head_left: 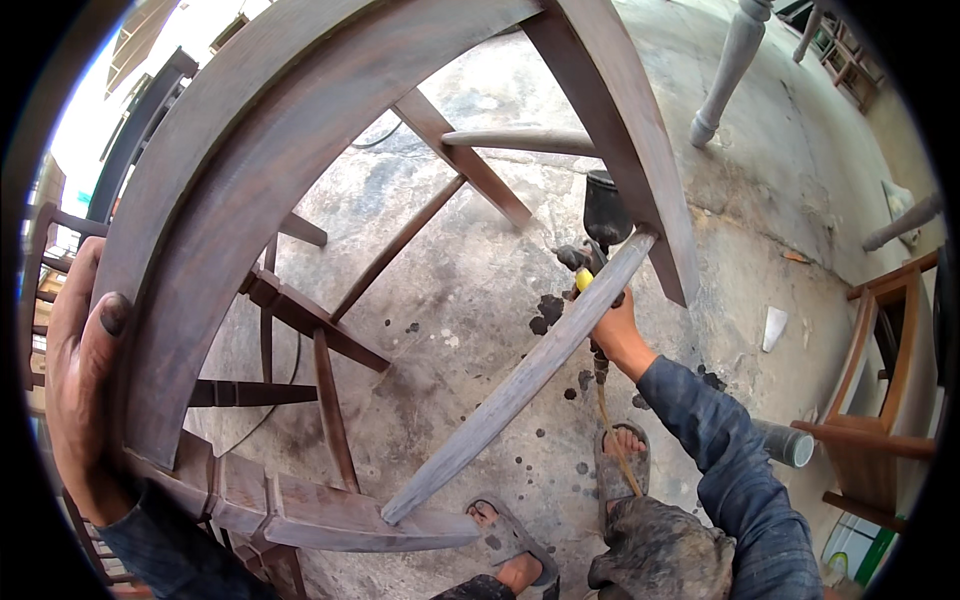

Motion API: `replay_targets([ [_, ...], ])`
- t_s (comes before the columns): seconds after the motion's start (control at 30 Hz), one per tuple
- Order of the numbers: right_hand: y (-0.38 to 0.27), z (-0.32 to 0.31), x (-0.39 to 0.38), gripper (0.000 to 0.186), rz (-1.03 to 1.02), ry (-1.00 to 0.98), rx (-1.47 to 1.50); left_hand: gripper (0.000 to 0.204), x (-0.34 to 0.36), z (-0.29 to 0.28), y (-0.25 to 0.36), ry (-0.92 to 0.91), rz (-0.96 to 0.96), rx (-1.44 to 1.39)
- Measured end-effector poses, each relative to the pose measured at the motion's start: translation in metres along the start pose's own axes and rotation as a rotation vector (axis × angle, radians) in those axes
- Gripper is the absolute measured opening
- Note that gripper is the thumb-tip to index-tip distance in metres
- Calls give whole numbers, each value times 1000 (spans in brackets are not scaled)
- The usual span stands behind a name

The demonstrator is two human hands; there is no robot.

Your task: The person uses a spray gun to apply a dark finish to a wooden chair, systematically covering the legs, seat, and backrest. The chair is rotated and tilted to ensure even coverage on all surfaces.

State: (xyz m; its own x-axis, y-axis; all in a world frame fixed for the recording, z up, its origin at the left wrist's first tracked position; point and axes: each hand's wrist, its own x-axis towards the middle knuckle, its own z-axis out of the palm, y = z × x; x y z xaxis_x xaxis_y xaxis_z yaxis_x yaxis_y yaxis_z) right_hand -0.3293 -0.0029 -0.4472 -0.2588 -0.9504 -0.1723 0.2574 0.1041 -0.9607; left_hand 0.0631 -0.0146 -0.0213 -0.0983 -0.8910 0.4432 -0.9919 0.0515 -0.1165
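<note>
Spray work looks like the step in hand: our right grip (618, 330) wraps a spray gun (604, 215), our left grip (75, 370) clasps the wooden frame (250, 190) between them; next likely calls for steady, even passes.

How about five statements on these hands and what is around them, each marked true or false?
1. The left hand grips a wooden furniture frame. True.
2. The right hand holds a paintbrush. False: it holds a spray gun with a black cup.
3. Dark spots mark the floor. True.
4. The person is barefoot. False: they wear open-toed sandals.
5. Both sleeves are bright red. False: they are dark blue.
</note>
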Motion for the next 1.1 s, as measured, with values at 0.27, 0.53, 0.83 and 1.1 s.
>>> replay_targets([
  [0.27, 8, -15, -3, 21, 49, 31, 86, 103, 4, 0, 3, 8, 30, -42],
  [0.53, 4, -13, 7, 10, -4, 89, 19, 96, 4, 6, 16, -44, 28, -130],
  [0.83, -21, 13, 21, 16, -175, 2, -24, 90, 3, -1, 29, -141, -14, -222],
  [1.1, -65, 49, 35, 19, -157, -38, 159, 92, 0, -5, 15, -89, 7, -147],
])
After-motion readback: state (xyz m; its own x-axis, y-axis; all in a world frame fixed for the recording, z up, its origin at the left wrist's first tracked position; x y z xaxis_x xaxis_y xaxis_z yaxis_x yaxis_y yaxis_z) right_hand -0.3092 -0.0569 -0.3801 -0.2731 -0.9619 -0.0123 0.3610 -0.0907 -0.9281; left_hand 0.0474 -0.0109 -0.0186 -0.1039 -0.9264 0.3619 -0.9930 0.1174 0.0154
